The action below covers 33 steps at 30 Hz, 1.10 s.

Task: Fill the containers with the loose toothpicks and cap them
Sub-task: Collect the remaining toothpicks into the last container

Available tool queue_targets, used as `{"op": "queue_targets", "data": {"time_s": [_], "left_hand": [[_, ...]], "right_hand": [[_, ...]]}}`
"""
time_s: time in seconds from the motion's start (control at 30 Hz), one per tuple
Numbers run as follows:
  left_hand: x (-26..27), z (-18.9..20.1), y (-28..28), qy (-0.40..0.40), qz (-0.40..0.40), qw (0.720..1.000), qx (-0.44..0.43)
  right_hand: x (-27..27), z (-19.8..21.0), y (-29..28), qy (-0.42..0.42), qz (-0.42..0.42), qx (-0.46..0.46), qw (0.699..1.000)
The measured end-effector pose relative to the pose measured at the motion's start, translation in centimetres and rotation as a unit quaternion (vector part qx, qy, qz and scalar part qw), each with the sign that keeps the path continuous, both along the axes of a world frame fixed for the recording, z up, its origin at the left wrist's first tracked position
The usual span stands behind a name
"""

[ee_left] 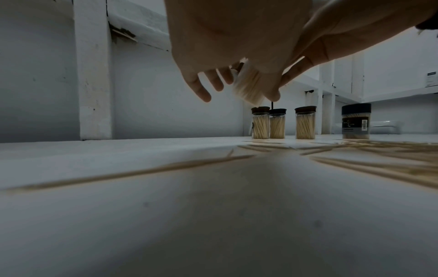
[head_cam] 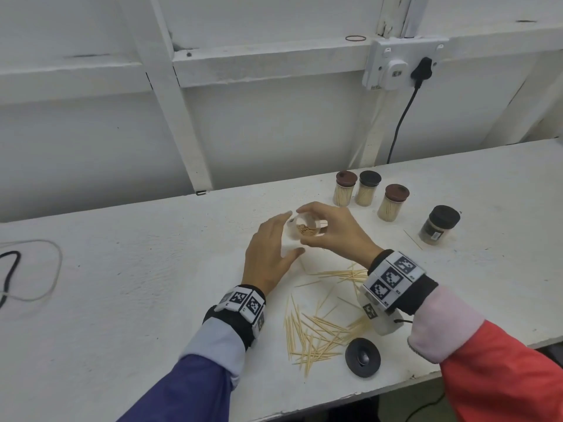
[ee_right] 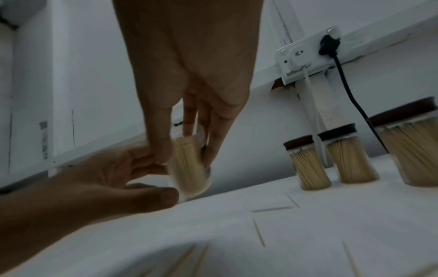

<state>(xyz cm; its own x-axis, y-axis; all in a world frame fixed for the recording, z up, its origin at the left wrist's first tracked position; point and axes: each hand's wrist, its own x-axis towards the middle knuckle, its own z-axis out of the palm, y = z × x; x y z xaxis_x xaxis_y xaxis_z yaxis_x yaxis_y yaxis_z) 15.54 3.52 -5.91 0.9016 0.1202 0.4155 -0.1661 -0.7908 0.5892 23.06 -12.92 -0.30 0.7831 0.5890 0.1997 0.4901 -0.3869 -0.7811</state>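
My right hand (head_cam: 302,226) pinches an open clear container (head_cam: 307,231) partly filled with toothpicks, held tilted just above the white table (head_cam: 152,269). In the right wrist view its fingers (ee_right: 213,142) grip the container (ee_right: 189,168) from above. My left hand (head_cam: 283,236) is open beside the container's left side, fingers (ee_left: 201,90) spread, thumb underneath. Loose toothpicks (head_cam: 316,333) lie scattered between my wrists. A black cap (head_cam: 362,356) lies upside down near the front edge.
Three capped, full containers (head_cam: 368,188) and a labelled black-capped jar (head_cam: 438,225) stand at the back right. A wall socket with a black plug (head_cam: 422,70) and cable hangs behind them. A cable loop (head_cam: 30,269) lies at the far left.
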Motion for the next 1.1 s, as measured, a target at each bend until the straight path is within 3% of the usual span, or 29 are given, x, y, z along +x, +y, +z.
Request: {"op": "queue_targets", "data": {"time_s": [0.17,0.27,0.4,0.63,0.93,1.1], "left_hand": [[-0.2,0.2,0.0,-0.034,-0.008,0.996,-0.084],[-0.2,0.4,-0.2,-0.043,-0.041,0.995,-0.079],[-0.2,0.2,-0.5,0.080,-0.080,0.990,-0.088],[0.6,1.5,-1.7,0.195,-0.113,0.974,0.035],[3.4,1.9,-6.7,0.313,-0.222,0.890,0.246],[4.3,1.6,-6.8,0.298,-0.228,0.893,0.249]], "right_hand": [[-0.3,0.3,-0.4,0.053,0.066,0.019,0.996],[-0.3,0.0,-0.9,0.087,0.078,0.032,0.993],[0.3,-0.4,-2.6,0.124,0.055,0.071,0.988],[0.8,-1.8,-10.4,0.172,-0.032,0.099,0.980],[1.5,-5.0,-15.7,0.169,-0.160,0.154,0.960],[2.1,-6.4,-16.4,0.195,-0.141,0.138,0.961]]}}
